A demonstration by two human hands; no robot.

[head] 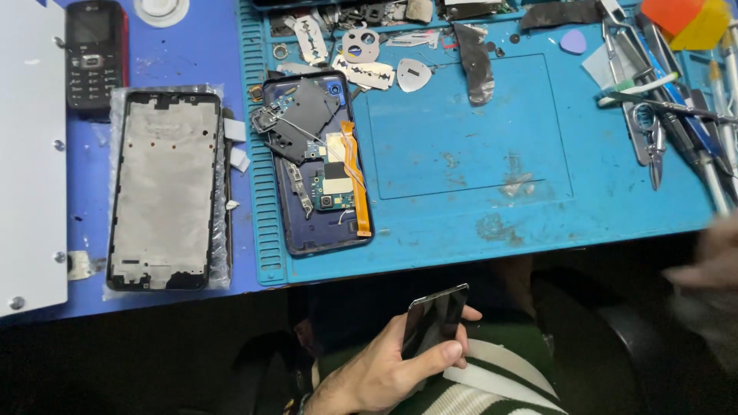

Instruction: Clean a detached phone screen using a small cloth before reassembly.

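Holding the dark glass panel in my left hand over my lap, fingers only on its edges, I may drop it; my right hand is blurred, grip unclear.
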